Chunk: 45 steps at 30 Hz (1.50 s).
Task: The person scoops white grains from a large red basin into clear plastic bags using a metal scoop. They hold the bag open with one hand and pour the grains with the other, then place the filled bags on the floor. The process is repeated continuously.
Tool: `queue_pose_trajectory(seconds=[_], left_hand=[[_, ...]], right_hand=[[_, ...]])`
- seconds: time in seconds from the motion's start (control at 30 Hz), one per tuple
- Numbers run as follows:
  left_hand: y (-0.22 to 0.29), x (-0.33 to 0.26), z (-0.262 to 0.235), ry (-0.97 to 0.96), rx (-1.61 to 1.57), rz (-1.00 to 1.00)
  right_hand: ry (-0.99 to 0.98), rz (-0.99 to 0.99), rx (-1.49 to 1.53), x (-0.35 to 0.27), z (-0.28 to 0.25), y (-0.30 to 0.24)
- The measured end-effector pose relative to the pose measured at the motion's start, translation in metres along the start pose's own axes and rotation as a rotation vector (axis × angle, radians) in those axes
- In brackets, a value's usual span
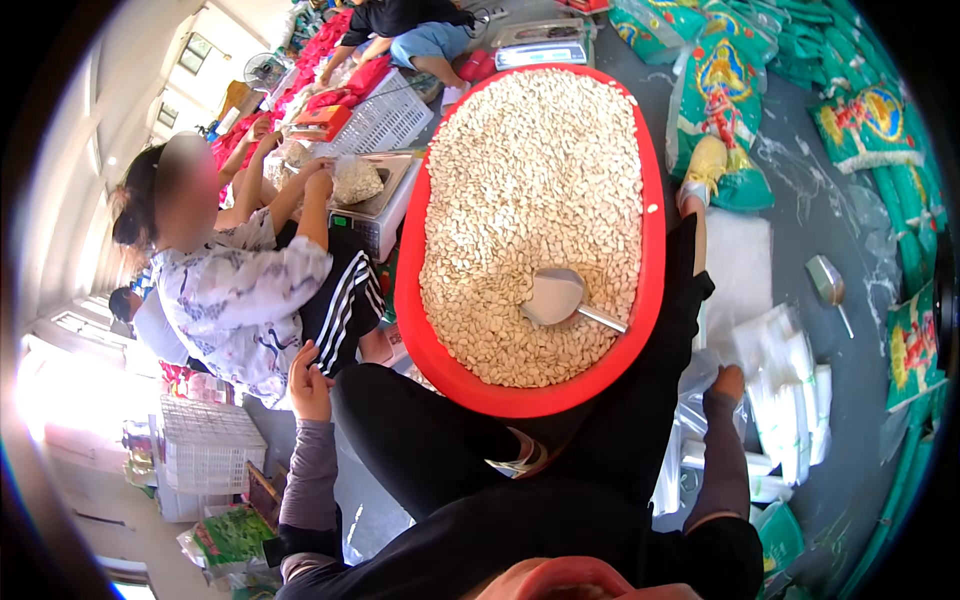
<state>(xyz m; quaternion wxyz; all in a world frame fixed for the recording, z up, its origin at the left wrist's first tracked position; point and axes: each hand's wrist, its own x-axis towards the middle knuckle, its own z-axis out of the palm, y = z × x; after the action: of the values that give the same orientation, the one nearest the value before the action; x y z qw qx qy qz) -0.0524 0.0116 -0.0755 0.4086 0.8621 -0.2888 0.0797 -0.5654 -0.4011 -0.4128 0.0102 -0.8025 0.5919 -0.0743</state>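
Between my legs stands a large red oval tub (412,335), filled with pale flat seeds (530,170) that look like pumpkin seeds. A metal scoop (555,297) lies on them near the tub's close end, its handle pointing right. My left hand (310,384) is raised beside my left knee, fingers apart, with nothing in it. Down at my right side, my right hand (728,383) is at some clear plastic bags (692,400). Its fingers are mostly hidden, so I cannot make out whether it grips one.
At left a seated co-worker (235,290) handles a clear bag of seeds (357,182) on a scale (375,225). White crates (385,112) stand beyond. Right of me lie stacked clear bags (785,390), a second scoop (826,280) and green printed sacks (715,110).
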Motion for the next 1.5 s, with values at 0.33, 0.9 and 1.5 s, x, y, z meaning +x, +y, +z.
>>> queue_pose_trajectory(seconds=[0.33, 0.9, 1.5], left_hand=[[0.111, -0.013, 0.085, -0.688, -0.220, 0.186], [0.125, -0.026, 0.136, -0.771, -1.041, -0.200], [0.114, -0.021, 0.152, -0.627, -0.848, 0.127]], right_hand=[[0.176, -0.012, 1.383, 0.030, -0.202, -0.128], [-0.349, -0.439, 1.652, 0.004, -0.251, -0.296], [-0.182, -0.271, 1.441, -0.007, -0.239, -0.294]])
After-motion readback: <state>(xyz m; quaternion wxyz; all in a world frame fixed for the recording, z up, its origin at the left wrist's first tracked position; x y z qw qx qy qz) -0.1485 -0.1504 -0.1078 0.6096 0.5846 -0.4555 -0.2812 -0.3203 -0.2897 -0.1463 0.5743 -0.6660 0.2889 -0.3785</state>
